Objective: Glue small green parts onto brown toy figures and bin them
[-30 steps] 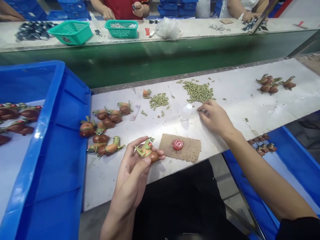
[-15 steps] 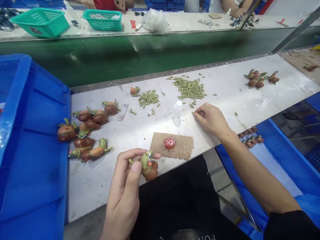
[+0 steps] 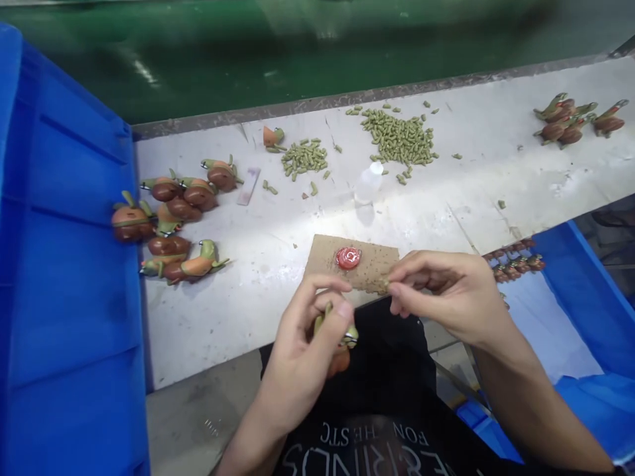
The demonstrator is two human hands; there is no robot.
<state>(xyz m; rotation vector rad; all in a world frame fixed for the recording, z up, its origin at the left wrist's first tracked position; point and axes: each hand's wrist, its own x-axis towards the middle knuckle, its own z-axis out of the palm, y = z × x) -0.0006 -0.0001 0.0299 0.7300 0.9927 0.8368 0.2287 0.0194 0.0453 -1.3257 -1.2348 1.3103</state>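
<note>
Figurine [image 3: 340, 361] clamped between thumb and fingers of the left hand [image 3: 302, 347]; right hand [image 3: 454, 294], near it, pinches a green piece [image 3: 385, 283].

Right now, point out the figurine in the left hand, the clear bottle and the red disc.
Figurine [image 3: 339, 361]: head view, on its rounded orange-brown body.
Clear bottle [image 3: 368, 186]: head view, on its body, below the cap.
Red disc [image 3: 348, 258]: head view, on its glossy top.

Left grip [image 3: 306, 344] near pinched right grip [image 3: 459, 297]
</note>
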